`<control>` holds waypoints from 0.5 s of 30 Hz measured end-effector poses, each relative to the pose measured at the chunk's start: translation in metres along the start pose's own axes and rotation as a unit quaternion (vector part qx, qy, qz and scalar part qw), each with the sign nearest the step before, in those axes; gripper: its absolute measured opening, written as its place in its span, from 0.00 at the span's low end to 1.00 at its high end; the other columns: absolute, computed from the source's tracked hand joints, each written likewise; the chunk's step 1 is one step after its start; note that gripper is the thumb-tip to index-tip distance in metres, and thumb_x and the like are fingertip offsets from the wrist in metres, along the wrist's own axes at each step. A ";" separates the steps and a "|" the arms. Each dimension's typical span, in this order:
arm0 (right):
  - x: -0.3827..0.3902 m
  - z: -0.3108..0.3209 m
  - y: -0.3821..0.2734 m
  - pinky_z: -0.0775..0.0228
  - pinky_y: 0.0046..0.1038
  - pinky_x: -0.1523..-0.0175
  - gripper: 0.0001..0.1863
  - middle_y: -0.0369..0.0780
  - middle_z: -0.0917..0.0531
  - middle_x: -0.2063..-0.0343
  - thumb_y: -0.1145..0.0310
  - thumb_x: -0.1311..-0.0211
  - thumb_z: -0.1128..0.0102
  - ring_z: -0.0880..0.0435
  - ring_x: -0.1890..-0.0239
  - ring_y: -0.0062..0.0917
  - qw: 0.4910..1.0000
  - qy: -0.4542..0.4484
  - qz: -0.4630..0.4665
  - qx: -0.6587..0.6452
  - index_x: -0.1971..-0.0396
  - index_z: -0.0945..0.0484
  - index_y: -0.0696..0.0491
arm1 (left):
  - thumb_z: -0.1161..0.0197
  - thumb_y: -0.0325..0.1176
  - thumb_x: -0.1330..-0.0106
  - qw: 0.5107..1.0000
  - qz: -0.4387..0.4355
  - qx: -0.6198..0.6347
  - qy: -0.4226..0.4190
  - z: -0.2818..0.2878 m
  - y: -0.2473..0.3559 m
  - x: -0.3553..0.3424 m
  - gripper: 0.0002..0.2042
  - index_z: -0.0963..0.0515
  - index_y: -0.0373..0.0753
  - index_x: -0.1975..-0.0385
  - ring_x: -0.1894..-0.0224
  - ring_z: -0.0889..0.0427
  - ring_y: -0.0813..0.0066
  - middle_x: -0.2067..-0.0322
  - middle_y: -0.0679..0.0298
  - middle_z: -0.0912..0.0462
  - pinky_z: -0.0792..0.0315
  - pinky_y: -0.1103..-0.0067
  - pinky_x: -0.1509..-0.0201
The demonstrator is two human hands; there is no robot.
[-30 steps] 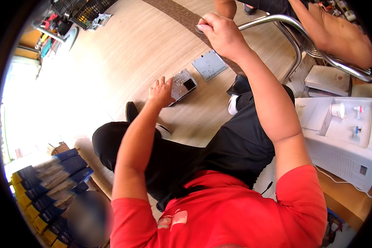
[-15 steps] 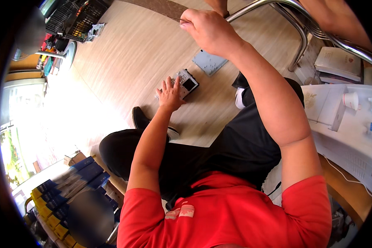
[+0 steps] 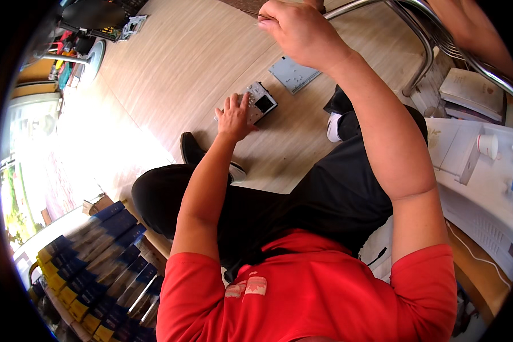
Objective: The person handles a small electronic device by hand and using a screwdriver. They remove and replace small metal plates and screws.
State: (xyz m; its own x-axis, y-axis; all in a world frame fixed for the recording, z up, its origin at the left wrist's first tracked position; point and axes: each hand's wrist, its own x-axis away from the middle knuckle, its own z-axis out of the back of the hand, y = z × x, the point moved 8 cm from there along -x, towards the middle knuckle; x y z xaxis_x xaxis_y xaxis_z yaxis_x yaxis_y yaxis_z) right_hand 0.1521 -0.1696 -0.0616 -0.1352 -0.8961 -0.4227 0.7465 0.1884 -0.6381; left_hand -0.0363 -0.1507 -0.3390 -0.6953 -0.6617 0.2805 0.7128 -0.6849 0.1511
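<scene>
On the wooden floor lies a boxy metal-cased electronic unit point(image 3: 261, 102) with a dark square in its top. My left hand point(image 3: 232, 119) rests over its near left side, fingers spread, covering part of it. Farther off and higher in the head view, my right hand point(image 3: 305, 33) is closed, with a thin dark rod point(image 3: 255, 13) sticking out to the left from its fingertips. What kind of tool the rod is does not show. A flat grey metal plate point(image 3: 293, 74) lies beyond the unit, apart from both hands.
A bent chrome chair frame point(image 3: 424, 68) stands at the upper right, beside another person's bare limb point(image 3: 479, 40). A white appliance with a paper cup point(image 3: 487, 146) and stacked books point(image 3: 472, 94) are at the right. Blue and yellow boxes point(image 3: 88, 279) fill the lower left.
The whole view has shifted slightly. My right hand is a little farther up and right with the rod; my left hand stays spread on the unit.
</scene>
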 end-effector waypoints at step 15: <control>0.006 -0.015 0.001 0.30 0.34 0.61 0.09 0.46 0.19 0.75 0.67 0.36 0.44 0.20 0.69 0.37 0.997 -0.005 0.042 0.058 0.66 0.23 0.58 | 0.21 0.50 0.62 0.999 0.033 -0.005 -0.006 -0.001 -0.004 0.002 0.53 0.44 0.49 0.33 0.37 0.39 0.60 0.41 0.62 0.38 0.39 0.46 0.43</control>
State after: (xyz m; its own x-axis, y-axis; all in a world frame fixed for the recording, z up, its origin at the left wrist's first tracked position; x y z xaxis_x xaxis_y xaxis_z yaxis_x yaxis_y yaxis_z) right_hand 0.1426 -0.1686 -0.0741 -0.0628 -0.8836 -0.4639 0.8256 0.2152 -0.5217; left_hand -0.0404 -0.1498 -0.3395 -0.6461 -0.7018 0.3002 0.7558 -0.6432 0.1229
